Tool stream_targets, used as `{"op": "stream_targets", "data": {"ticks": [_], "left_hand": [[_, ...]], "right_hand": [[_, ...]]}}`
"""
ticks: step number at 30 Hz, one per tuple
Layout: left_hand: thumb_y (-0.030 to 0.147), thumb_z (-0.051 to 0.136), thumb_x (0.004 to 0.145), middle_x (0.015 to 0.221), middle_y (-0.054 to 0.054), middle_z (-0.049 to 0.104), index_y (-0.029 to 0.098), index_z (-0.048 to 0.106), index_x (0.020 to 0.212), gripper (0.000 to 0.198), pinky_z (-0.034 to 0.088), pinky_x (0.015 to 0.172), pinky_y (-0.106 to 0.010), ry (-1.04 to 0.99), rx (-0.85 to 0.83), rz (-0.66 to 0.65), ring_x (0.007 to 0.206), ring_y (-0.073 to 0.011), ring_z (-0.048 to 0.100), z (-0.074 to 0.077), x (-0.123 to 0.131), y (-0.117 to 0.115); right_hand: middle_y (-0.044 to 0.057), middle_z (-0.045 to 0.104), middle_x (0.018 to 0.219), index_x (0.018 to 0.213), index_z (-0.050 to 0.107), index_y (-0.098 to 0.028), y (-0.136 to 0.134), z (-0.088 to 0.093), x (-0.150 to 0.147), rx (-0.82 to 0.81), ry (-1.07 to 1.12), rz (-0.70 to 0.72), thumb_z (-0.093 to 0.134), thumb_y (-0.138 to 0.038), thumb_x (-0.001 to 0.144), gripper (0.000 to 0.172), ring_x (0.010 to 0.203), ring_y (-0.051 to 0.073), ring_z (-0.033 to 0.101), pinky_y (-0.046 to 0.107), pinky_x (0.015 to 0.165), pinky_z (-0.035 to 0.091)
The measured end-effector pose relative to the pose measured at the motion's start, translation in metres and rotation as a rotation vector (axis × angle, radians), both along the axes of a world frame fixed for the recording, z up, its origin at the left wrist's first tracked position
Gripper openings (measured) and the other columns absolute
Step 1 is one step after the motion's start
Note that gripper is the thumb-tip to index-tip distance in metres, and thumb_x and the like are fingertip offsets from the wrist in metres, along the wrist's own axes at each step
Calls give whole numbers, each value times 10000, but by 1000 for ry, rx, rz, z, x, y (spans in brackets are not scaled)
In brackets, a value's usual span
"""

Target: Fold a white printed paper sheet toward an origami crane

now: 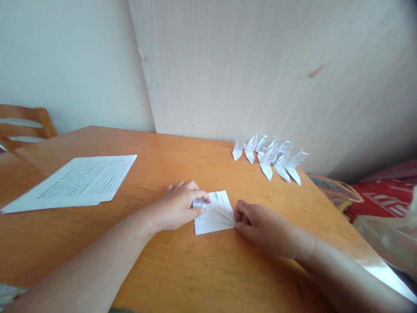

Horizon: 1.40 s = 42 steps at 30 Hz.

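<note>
A small folded sheet of white paper (213, 221) with printed marks and a red line lies on the table in front of me. My left hand (182, 204) grips its left edge, thumb and forefinger closed on a fold. At the right corner, my right hand (257, 221) pinches the paper between thumb and curled fingers. A crease runs slanting toward that corner. The tips of the right fingers are partly hidden. Beyond the hands, several folded paper birds (267, 167) stand grouped near the table's back right edge.
A stack of printed sheets (87, 178) lies on the left of the wooden table (156, 269). Behind the table rises a pale wooden panel (228, 69). A wooden chair (26, 121) stands at the far left. Red and clear plastic bags (387, 200) sit past the right edge.
</note>
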<state>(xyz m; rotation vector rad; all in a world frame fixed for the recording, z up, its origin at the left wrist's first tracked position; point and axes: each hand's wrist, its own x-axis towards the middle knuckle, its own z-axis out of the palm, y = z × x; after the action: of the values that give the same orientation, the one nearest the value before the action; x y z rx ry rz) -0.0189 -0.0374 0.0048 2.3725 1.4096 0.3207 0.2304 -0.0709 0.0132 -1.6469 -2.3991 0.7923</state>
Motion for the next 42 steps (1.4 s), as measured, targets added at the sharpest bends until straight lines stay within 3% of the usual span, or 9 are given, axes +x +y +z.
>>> {"op": "stream_targets", "data": {"ticks": [5,8,11,18,23,30,35,42], "left_hand": [[378,588,844,1061,-16,597,366,686,1075,251,333,916,-391,-5,-4,2,1065,-252,521,0,0,1],[357,601,834,1059,-14,601,377,683,1074,254,332,911,-391,-8,15,-3,1080,-255,521,-3,0,2],[341,612,827,1072,-10,602,380,678,1070,254,328,911,-394,-5,25,-8,1100,-258,519,-4,-1,2],[352,607,833,1093,-7,603,392,670,1076,254,330,924,-408,8,39,-11,1101,-257,526,-5,-1,3],[373,616,830,1089,-12,607,385,675,1074,251,330,921,-408,-11,50,-12,1104,-257,527,-8,-2,4],[394,619,831,1111,-15,606,396,667,1090,263,329,935,-421,20,27,-17,1129,-265,513,-6,-2,4],[410,622,835,1126,-14,603,410,659,1092,260,329,933,-432,31,21,-22,1131,-263,508,-7,-2,5],[456,612,826,1120,-12,595,424,653,1086,265,325,952,-477,44,13,-32,1132,-279,501,-9,-3,7]], "right_hand": [[-18,584,700,804,538,-196,-2,-5,5,24,105,-22,486,-110,816,101,626,120,491,241,547,332],[-3,592,770,839,556,-199,-4,-8,4,199,220,-6,477,-129,872,110,689,129,531,246,612,400],[46,612,937,978,613,-203,-9,-8,-3,380,277,119,463,-147,927,169,839,154,587,274,748,458],[108,601,1072,1205,605,-177,-17,-15,-18,470,90,378,406,-170,990,293,938,195,575,320,824,482],[92,600,978,1096,645,-159,-14,-21,-22,465,-77,460,382,-167,1001,280,913,205,535,330,823,467],[88,589,911,981,642,-150,-13,-14,-26,518,-132,533,468,-160,958,176,859,198,524,321,762,461],[93,606,874,835,636,-150,-5,-5,-38,546,-288,577,516,-162,917,146,798,201,534,326,711,459],[82,624,937,1006,640,-157,2,-16,-44,575,-215,563,482,-115,925,182,869,197,554,303,745,460]]}}
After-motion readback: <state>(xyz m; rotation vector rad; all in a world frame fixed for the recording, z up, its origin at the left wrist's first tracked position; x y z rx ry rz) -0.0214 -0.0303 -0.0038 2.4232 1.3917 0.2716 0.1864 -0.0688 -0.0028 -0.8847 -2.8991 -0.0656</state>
